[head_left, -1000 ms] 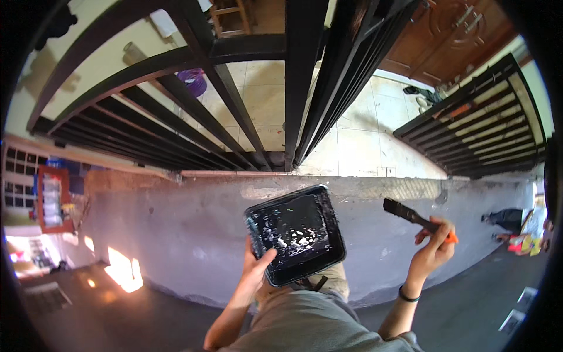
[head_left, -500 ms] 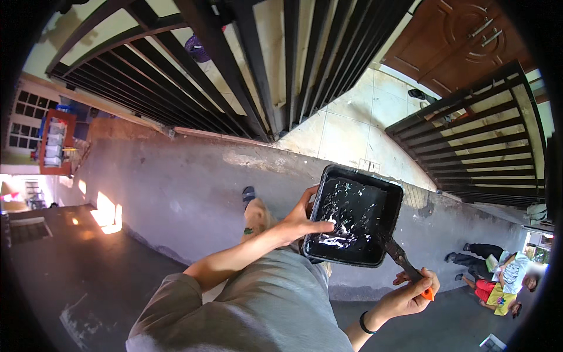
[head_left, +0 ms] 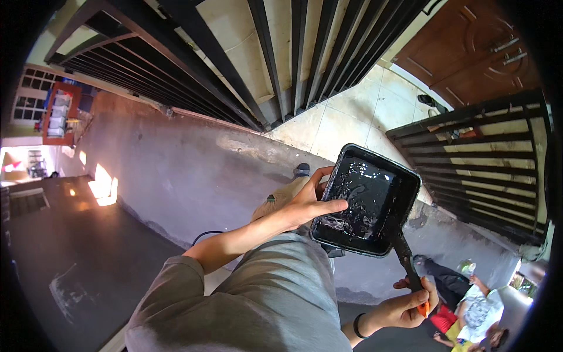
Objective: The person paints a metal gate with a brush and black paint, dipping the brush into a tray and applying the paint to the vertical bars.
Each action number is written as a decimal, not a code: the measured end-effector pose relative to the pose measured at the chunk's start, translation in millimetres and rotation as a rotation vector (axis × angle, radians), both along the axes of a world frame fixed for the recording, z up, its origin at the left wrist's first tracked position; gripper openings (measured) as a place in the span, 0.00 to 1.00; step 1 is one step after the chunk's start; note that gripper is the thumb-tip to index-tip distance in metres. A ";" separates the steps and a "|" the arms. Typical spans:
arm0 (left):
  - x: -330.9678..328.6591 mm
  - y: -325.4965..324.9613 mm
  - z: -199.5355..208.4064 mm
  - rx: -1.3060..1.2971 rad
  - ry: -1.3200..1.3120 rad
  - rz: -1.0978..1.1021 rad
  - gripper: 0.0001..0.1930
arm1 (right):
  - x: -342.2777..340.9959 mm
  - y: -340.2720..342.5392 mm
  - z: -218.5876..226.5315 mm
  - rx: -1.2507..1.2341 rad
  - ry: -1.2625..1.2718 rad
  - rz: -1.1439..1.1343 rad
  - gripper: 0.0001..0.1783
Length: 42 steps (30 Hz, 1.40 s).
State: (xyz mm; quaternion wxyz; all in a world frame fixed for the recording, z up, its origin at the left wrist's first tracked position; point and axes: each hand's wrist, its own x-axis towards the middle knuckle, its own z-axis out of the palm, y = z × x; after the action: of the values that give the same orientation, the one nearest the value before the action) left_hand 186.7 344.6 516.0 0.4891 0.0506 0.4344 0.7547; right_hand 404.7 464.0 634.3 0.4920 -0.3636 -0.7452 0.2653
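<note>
My left hand (head_left: 308,205) grips the left side of a black rectangular paint tray (head_left: 406,196), its thumb over the rim and its other fingers mostly hidden beneath. Glossy black paint (head_left: 362,190) coats the tray's floor. In my right hand (head_left: 407,306) is a paintbrush (head_left: 406,257) with a paint-smeared dark handle and an orange end. Its head meets the tray's lower right corner, where the bristles blend into the black and are hard to make out. The fingers are closed round the handle near its orange end.
Dark slatted gate panels stand ahead, one at the left (head_left: 270,64) and one at the right (head_left: 475,161). Pale floor tiles (head_left: 352,120) and a brown carved door (head_left: 463,44) show behind them. Two people (head_left: 478,311) are at the lower right. A red cabinet (head_left: 60,114) stands far left.
The tray has shifted up and to the right in view, with my left hand still on it. The brush has become steeper. The two people appear nearer, and one of my feet has stepped forward.
</note>
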 end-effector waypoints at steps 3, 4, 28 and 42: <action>-16.7 22.5 -0.6 0.023 0.009 0.032 0.54 | -21.4 29.2 7.2 0.019 -0.040 0.054 0.25; -18.1 30.2 -0.6 0.029 -0.015 0.055 0.53 | -28.7 38.8 9.4 0.030 -0.061 0.080 0.24; -5.4 177.1 56.5 -0.053 0.029 0.685 0.47 | -100.6 271.3 18.7 0.089 0.113 0.694 0.18; 38.2 281.9 55.4 -0.123 -0.070 0.735 0.49 | -73.7 398.7 6.7 0.046 0.121 0.813 0.15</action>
State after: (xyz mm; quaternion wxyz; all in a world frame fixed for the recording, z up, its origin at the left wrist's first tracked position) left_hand 225.0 626.5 571.4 0.2022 -0.1643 0.4511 0.8536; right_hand 330.9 862.7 640.9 0.3982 -0.0124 -0.8035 0.4423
